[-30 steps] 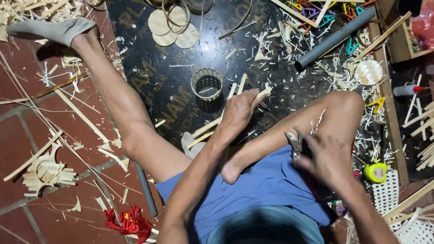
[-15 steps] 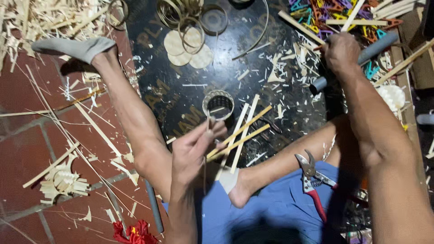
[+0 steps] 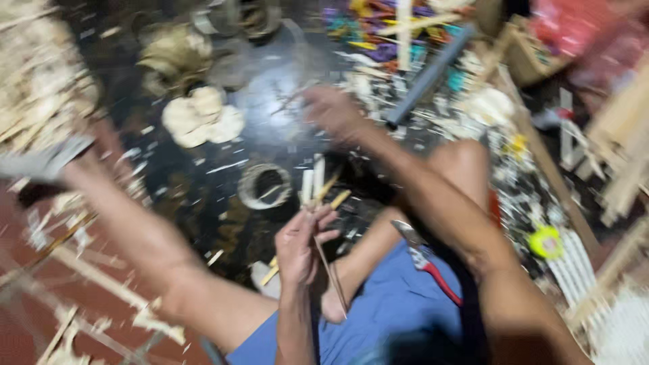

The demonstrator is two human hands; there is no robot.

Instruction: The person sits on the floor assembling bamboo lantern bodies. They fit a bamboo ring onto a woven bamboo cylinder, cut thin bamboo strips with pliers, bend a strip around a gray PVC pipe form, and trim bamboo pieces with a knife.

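The view is motion-blurred. My left hand (image 3: pixel 303 242) grips a bundle of thin bamboo strips (image 3: pixel 318 186) that fan upward over the black mat (image 3: pixel 270 101). My right hand (image 3: pixel 330 111) reaches out across the mat, beyond a small woven bamboo ring (image 3: pixel 265 186); whether it holds anything cannot be told. Red-handled pliers (image 3: pixel 426 263) lie on my blue shorts by my right thigh. My left leg stretches to the left, its foot in a grey sock (image 3: pixel 47 162).
Round bamboo discs (image 3: pixel 201 118) and coiled hoops (image 3: pixel 236 20) lie at the far side of the mat. A grey tube (image 3: pixel 429 74) lies diagonally at upper right. Bamboo scraps cover the red tiles on the left; a yellow tape measure (image 3: pixel 546 242) sits to the right.
My right hand swung left from the grey tube to the middle of the mat. The left hand stayed with the strips, and the camera shifted, blurring the view.
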